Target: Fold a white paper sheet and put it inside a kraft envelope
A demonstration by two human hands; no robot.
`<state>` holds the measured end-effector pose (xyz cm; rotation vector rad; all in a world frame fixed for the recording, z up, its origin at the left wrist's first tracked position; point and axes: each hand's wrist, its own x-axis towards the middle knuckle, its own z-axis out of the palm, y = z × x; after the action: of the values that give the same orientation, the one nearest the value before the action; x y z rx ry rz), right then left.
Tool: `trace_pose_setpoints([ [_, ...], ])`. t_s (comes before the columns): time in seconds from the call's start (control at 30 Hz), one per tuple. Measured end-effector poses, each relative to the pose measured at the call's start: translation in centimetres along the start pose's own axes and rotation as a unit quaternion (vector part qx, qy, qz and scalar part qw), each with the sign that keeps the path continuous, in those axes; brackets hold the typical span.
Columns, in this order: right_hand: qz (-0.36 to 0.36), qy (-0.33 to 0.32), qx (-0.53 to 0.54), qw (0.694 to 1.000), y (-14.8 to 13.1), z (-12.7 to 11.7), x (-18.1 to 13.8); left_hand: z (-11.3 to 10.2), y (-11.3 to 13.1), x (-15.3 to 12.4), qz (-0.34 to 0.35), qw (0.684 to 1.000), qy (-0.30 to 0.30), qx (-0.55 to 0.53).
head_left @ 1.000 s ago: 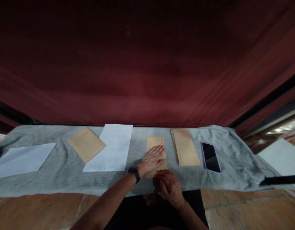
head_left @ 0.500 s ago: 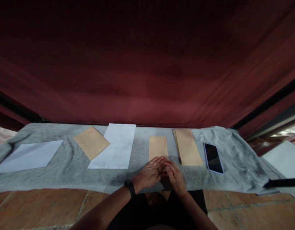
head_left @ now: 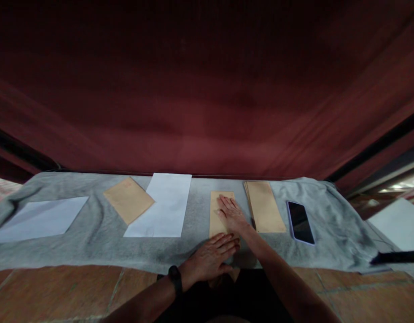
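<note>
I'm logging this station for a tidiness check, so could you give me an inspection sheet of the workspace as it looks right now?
Surface: grey cloth draped over a low table, wrinkled at both ends.
Job's things: brown envelope lying flat under both hands.
Clutter: stack of brown envelopes; dark phone right of it; single brown envelope overlapping a white sheet; another white sheet far left.
Grips: right hand flat on the envelope's far part; left hand flat at its near end, black wristband.
Cables: nothing seen.
Surroundings: dark red curtain behind; tiled floor.
</note>
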<state>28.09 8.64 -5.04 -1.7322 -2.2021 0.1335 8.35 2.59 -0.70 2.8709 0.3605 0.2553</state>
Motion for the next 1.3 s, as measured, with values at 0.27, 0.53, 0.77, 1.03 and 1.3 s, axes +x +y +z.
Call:
trace_pose_setpoints([
  [0.27,0.016,0.023,-0.003,1.0,-0.6,-0.2,-1.0,0.9,0.8,-0.4,-0.024,1.0,-0.004,-0.014],
  [0.53,-0.037,0.026,0.025,0.999,-1.5,-1.0,-7.2,2.0,1.0,-0.7,-0.039,0.999,0.006,-0.005],
  [0.77,-0.019,0.039,0.028,0.999,-3.3,-1.5,-11.3,3.6,2.5,-1.2,-0.081,0.996,0.031,0.003],
  [1.03,-0.03,0.07,0.049,0.996,-5.0,-2.5,-14.4,3.3,4.4,-2.2,-0.102,0.993,0.052,0.023],
  [1.3,0.079,0.153,0.15,0.974,-5.1,-0.7,-15.9,2.5,3.5,0.2,-0.166,0.975,0.013,0.15],
])
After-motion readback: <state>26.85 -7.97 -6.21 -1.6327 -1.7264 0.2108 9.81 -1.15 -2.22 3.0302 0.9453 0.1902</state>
